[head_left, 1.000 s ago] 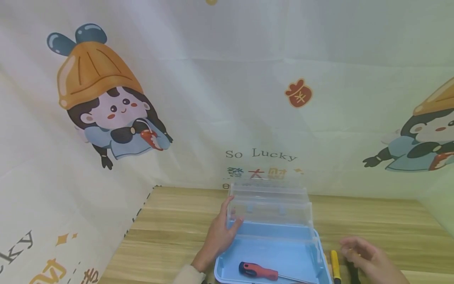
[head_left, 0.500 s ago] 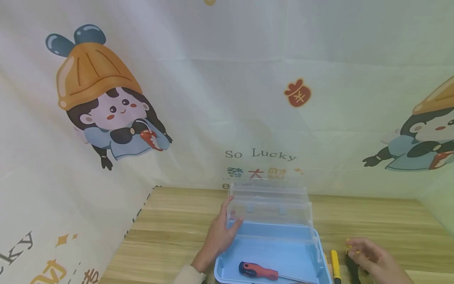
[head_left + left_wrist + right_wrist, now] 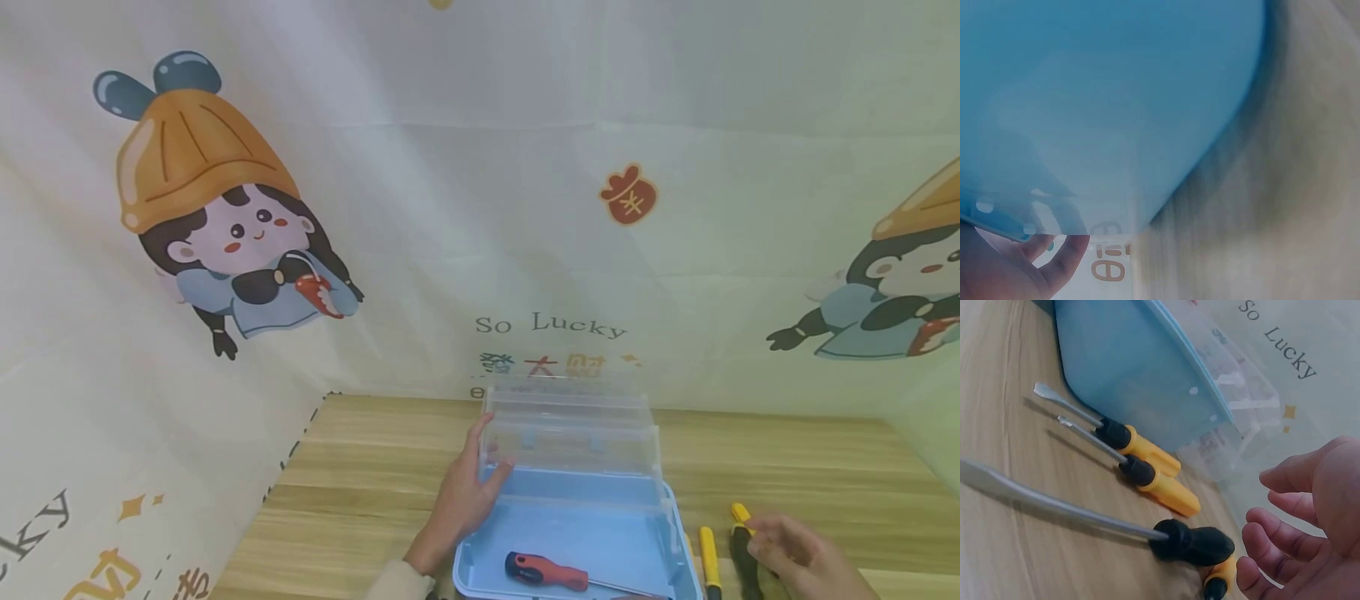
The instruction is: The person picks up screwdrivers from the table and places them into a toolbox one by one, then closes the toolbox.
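Observation:
My left hand (image 3: 465, 492) holds the left side of the clear raised lid (image 3: 570, 450) of a blue box (image 3: 570, 533), thumb inside and fingers outside. A screwdriver with a red and black handle (image 3: 551, 573) lies in the box. To the right, my right hand (image 3: 802, 554) is beside a black-handled tool (image 3: 1194, 544), whose long curved metal shaft ends in a flattened tip. Its fingers (image 3: 1282, 540) are loosely bent with nothing between them. A yellow handle (image 3: 1222, 572) shows just past the black one, partly hidden by it.
Two screwdrivers with yellow and black handles, a nearer one (image 3: 1169, 490) and a farther one (image 3: 1150, 453), lie side by side along the box's right wall. Wooden tabletop (image 3: 360, 467) spreads around the box. Behind it hangs a printed cloth (image 3: 450, 208).
My right hand has shifted slightly right and toward me, uncovering more of the black handle and the yellow one beyond it. The left hand stays on the lid.

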`<state>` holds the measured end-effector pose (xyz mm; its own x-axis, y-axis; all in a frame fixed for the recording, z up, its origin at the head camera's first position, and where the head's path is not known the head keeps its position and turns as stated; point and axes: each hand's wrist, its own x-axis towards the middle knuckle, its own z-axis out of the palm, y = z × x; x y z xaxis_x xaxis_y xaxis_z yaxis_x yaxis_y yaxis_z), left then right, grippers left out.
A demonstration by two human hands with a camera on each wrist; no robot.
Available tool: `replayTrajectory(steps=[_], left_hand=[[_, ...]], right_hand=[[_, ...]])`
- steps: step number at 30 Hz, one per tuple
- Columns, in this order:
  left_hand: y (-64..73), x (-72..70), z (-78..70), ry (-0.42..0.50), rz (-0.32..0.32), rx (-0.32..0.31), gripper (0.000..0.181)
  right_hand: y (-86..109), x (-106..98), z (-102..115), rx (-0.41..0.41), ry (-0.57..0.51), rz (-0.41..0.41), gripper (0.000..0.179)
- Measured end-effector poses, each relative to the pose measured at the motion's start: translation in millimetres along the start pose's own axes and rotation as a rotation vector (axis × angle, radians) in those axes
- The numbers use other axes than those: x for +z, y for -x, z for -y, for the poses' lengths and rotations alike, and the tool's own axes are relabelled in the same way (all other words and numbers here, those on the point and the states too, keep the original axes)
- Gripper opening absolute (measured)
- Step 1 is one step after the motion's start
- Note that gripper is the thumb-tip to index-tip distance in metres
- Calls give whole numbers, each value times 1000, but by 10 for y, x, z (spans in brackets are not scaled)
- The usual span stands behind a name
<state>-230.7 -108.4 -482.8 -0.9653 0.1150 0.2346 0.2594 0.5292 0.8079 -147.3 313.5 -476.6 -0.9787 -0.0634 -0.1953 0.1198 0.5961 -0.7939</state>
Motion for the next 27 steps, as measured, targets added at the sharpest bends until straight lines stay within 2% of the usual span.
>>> replayTrajectory(steps=[8,15,21,27], left_hand=[[-12,10,23,-6,-3,7,67],[-9,13,24,-3,-4,8,67],[-9,6,3,4,3,-10,68],[-3,4,11,8,4,-3,68]], right_hand=[[10,22,-99,18,-32,7,43],[-18,41,-230,-83,23,19,36],[-37,83,-274,-49,33,-2,35],[2,117,-255,-99,66,-23,34]])
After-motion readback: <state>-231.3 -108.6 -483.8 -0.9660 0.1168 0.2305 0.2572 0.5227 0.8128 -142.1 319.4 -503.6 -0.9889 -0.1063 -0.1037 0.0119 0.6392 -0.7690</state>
